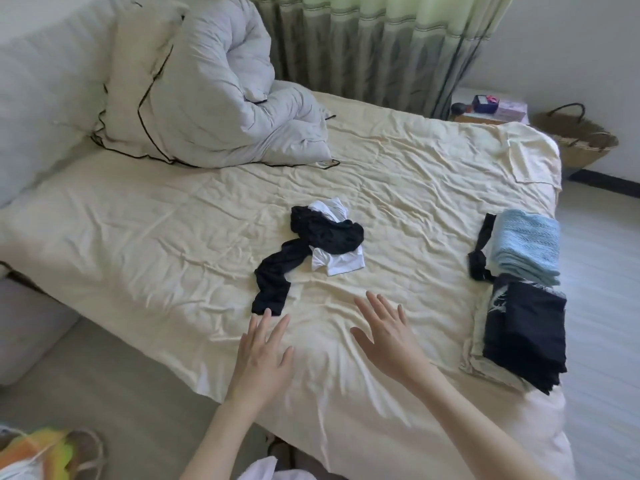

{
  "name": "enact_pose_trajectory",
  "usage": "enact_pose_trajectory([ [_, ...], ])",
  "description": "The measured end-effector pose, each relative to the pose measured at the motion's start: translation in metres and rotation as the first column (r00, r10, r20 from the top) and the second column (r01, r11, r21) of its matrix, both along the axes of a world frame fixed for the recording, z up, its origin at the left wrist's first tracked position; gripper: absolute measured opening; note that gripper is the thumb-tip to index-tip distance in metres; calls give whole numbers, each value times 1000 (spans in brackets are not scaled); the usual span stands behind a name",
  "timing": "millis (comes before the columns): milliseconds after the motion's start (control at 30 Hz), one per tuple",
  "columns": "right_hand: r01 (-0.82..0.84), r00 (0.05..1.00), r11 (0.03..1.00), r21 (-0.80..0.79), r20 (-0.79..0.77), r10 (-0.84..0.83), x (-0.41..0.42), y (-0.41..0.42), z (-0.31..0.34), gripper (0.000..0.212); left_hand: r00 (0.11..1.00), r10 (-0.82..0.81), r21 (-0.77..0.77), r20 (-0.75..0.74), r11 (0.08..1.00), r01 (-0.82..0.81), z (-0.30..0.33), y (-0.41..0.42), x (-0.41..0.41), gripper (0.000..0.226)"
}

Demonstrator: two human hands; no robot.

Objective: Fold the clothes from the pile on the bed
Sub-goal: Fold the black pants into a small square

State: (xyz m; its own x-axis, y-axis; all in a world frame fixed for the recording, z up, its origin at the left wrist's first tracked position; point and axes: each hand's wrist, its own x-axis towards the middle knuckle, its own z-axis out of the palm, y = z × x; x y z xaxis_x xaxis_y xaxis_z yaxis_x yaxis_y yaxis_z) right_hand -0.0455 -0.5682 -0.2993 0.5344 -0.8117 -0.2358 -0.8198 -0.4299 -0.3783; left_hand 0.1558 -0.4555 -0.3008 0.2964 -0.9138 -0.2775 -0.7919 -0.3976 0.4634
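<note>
A small pile lies mid-bed: a crumpled black garment [322, 237] draped over a white garment [341, 263], with one black leg [273, 282] trailing toward the near edge. My left hand [265, 355] hovers with fingers spread just below the end of that black leg, empty. My right hand [384, 330] is also spread flat over the cream sheet [173, 244], a little right of the pile, holding nothing. At the bed's right edge sit folded clothes: a light blue knit [526, 245], a dark navy piece [526, 334] and a thin black item [479, 251].
A bunched white duvet [207, 98] fills the bed's far left. Beyond the far right corner stand a bedside table [491, 109] with small items and a woven basket [575, 136]. Curtains hang behind. A colourful bag [38, 452] sits on the floor at lower left.
</note>
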Motion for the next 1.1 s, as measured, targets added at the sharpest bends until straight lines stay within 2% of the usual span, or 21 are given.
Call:
enact_pose_trajectory([
  [233,-5,998,1000,-3,-56,4,83,-42,-22,59,999,-47,52,-18,997,48,-19,-39,86,55],
  [433,107,987,988,114,-133,-92,165,-88,-62,58,974,-226,240,20,947,215,-66,-102,188,56],
  [600,168,976,983,76,-152,-155,209,-148,-78,57,959,-282,246,4,930,272,-88,-175,249,56],
  [767,229,961,969,92,-182,-210,231,-210,-109,53,943,-334,278,7,906,319,-126,-229,268,55],
  [933,214,936,970,112,-307,-172,232,-264,-162,54,926,-378,372,-27,856,360,-186,-258,266,56],
  [1100,246,906,969,19,-360,-223,234,-312,-216,58,912,-405,473,-67,792,387,-252,-273,267,60],
])
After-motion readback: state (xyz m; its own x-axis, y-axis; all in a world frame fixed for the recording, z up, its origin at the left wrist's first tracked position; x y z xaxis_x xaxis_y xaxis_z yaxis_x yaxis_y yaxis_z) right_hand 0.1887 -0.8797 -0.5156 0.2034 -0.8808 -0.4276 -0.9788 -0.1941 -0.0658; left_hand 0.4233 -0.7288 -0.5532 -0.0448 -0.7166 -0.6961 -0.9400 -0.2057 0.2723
